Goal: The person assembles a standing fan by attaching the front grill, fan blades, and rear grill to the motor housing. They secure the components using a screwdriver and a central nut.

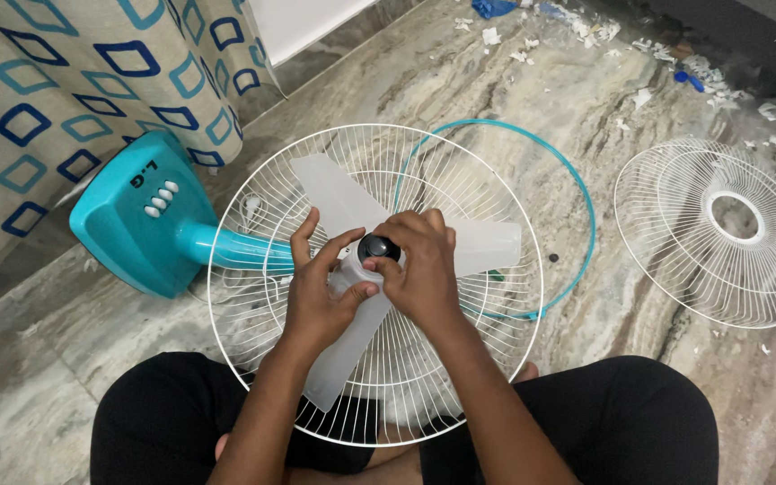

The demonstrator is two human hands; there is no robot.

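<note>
With the translucent blade point(388, 269) seated in the rear guard point(253, 269), our right hand point(419, 269) pinches the black hub cap point(377, 247), left hand point(316, 287) gripping the hub, while the front guard point(720, 233) lies loose at three o'clock.

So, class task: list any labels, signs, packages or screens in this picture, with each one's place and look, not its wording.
Marking on the fan base: a short dark mark on the teal base's top face, left of the grille, above a row of white buttons.
No packages, signs or screens show.
</note>
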